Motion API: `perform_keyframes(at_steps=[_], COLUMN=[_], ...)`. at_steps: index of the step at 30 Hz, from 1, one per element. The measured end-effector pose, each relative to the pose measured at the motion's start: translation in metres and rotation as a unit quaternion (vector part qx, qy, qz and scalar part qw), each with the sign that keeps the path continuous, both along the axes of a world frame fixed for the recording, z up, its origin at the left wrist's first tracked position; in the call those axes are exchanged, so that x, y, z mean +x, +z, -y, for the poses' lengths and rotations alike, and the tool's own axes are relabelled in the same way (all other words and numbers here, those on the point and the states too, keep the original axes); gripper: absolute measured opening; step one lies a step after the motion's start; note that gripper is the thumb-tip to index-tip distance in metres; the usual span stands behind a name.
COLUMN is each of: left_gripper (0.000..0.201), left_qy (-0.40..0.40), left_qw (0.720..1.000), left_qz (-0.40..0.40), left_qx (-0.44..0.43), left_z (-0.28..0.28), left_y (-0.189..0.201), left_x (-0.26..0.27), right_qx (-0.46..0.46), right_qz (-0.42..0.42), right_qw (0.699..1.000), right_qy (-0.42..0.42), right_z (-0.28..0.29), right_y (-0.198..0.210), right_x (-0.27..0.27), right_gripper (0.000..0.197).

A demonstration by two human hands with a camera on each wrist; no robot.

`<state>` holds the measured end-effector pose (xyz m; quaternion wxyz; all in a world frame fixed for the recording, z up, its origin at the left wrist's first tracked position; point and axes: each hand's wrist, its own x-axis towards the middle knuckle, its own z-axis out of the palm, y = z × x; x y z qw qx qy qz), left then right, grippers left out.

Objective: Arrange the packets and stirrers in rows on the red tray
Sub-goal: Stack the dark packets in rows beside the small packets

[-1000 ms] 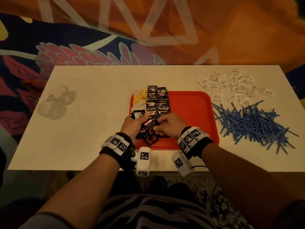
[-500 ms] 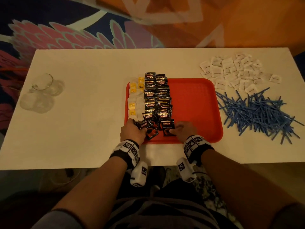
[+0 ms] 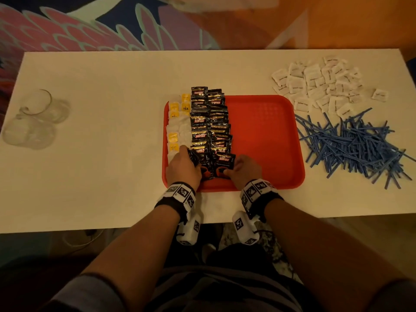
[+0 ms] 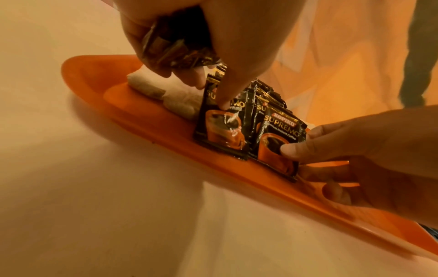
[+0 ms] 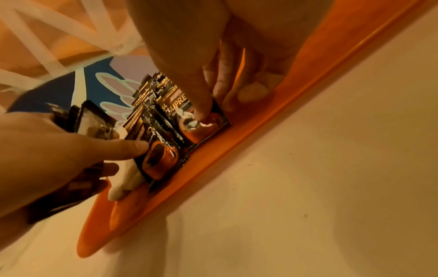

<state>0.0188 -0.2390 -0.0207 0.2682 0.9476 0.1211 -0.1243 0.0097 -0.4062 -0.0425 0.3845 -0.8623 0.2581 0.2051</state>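
- The left hand (image 3: 183,167) clutches a spare bunch of coffee packets (image 4: 175,50) while its forefinger presses the nearest packet of the left row; the bunch could spill over the tea bags (image 3: 177,129).
- The right hand (image 3: 244,168) pinches the nearest packet (image 3: 224,164) of the right row; a nudge could skew the overlapped rows on the red tray (image 3: 265,140).
- Stirrers (image 3: 355,145) and white packets (image 3: 322,84) lie loose on the counter (image 3: 112,109).

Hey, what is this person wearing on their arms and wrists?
Both forearms are bare. The left wrist band and the right wrist band are black straps carrying white blocks printed with black square fiducial markers. A white marker-tagged camera unit hangs under each wrist. A grey sleeve shows on the upper left arm.
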Motion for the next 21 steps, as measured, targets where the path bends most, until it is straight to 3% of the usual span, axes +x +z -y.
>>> perform_keyframes(at_steps=[8, 12, 21], left_gripper=[0.043, 0.044, 0.044], left_qy=[0.002, 0.003, -0.002], left_qw=[0.999, 0.998, 0.998], left_qz=[0.019, 0.019, 0.024], left_qx=[-0.039, -0.056, -0.064], left_z=[0.0, 0.001, 0.003], left_y=[0.001, 0.0, 0.0], left_x=[0.006, 0.006, 0.008], right_qx=[0.013, 0.022, 0.027], right_qz=[0.052, 0.062, 0.07], right_qw=[0.998, 0.996, 0.997], right_qy=[-0.03, -0.053, 0.017], right_z=[-0.003, -0.007, -0.015], right_y=[-0.004, -0.008, -0.017], right_x=[0.003, 0.006, 0.013], right_gripper=[0.036, 0.05, 0.072])
